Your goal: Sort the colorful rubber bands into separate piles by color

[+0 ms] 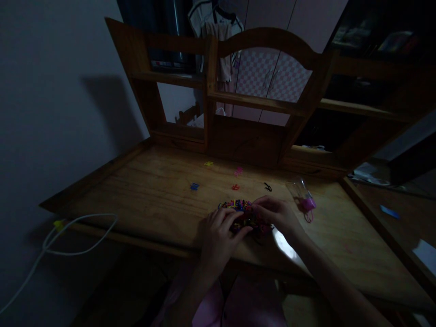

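Observation:
A heaped pile of small multicoloured pieces (250,221), which look like paper clips, lies near the front edge of the wooden desk. My left hand (221,227) rests at the pile's left side, thumb and fingers apart and curved around it. From the right, my right hand (274,213) reaches in with its fingers drawn together at the pile; what they pinch, if anything, is hidden. Beyond the hands are little single-colour groups: blue pieces (194,186), yellow pieces (209,163), pink pieces (238,171), red pieces (235,187) and black pieces (268,186).
A clear bottle with a pink lid (309,203) and looped strap lies right of my right hand. Wooden shelving (247,102) rises along the desk's back. At the left edge hangs a white cable (85,251). Light glares on the desktop below my right wrist.

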`<state>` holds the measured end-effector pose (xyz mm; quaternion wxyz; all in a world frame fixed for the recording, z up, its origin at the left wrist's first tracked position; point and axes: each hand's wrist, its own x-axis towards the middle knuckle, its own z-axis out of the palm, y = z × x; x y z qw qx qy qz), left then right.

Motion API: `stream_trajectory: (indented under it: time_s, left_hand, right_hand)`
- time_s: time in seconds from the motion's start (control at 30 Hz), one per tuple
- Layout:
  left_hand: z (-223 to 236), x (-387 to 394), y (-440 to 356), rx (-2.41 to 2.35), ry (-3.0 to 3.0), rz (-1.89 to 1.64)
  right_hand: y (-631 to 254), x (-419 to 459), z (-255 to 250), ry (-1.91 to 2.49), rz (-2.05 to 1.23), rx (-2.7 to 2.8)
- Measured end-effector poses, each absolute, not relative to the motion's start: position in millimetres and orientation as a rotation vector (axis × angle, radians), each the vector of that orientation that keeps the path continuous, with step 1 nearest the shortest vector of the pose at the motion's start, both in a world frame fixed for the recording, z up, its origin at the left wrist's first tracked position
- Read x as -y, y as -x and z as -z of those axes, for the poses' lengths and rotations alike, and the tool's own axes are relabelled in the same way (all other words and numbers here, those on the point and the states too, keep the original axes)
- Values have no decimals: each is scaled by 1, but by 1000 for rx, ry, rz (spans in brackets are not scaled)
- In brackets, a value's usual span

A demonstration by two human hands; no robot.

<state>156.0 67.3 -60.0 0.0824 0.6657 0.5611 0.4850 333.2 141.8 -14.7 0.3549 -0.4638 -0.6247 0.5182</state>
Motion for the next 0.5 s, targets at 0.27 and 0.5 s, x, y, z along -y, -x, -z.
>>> stream_trajectory:
  time_s: [0.27,0.5]
  left_hand:
    - [60,-65,-151,-1680,-1739,-1531]
    - [56,-60,-151,-1606,-1682,-1618]
  right_hand:
    - [-300,-122,16,1050,-1217,1764]
    - [-303,-113,17,937,-1348,1648]
